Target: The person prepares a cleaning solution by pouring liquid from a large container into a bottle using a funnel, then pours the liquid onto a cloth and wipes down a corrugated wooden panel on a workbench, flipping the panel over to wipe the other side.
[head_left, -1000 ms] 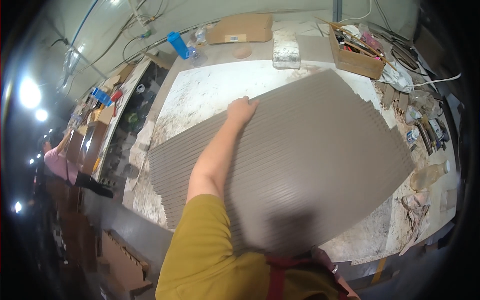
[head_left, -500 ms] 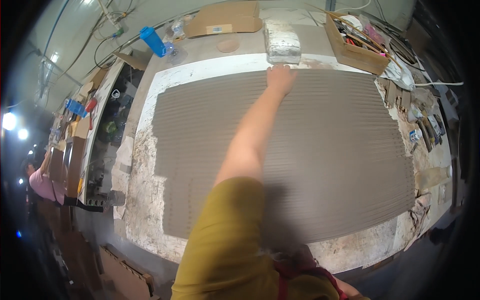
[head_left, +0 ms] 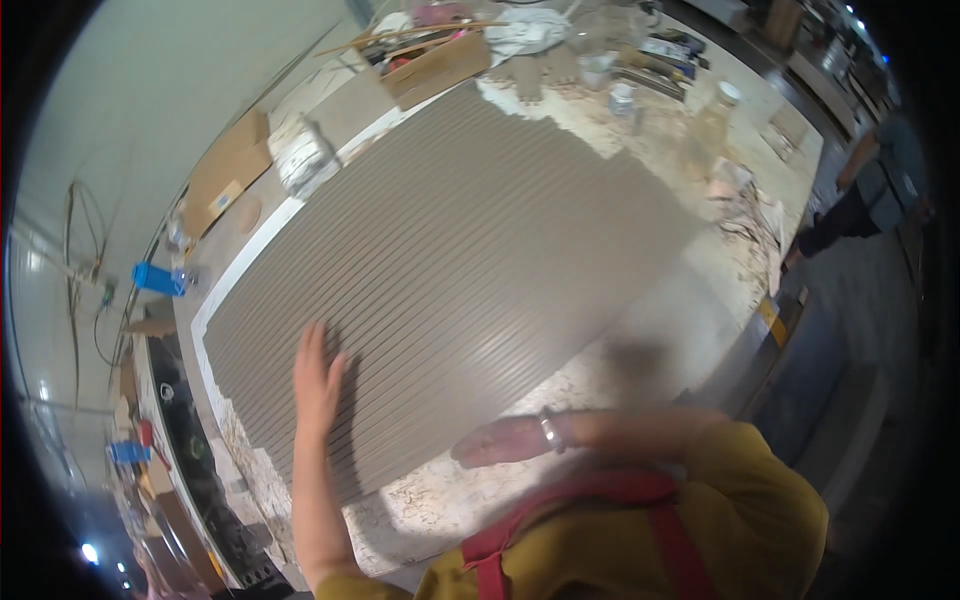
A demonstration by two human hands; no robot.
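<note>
A wide grey-brown ribbed sheet [head_left: 450, 240], with close parallel lines across it, lies on the white-topped table [head_left: 430, 510]. My left hand [head_left: 318, 380] is over the sheet's near left part, palm down, with its fingers stretched and the thumb apart. It holds nothing; whether it touches the ribs I cannot tell. My right hand [head_left: 500, 443] is in front of my body by the sheet's near edge, its fingers stretched out flat and somewhat blurred. A silvery band [head_left: 550, 430] circles that wrist. Nothing shows in this hand.
Along the far side are a white wrapped block [head_left: 303, 158], a flat cardboard box [head_left: 228, 172] and an open carton [head_left: 440, 72] of odds and ends. A blue bottle [head_left: 157, 279] stands at the left. Hand tools [head_left: 655, 72] and a yellowish bottle [head_left: 712, 118] are far right. Another person [head_left: 885, 180] stands beyond.
My left hand has come back from the sheet's far edge beside the white block to its near left part. My right hand has come into view. The view has turned to the right.
</note>
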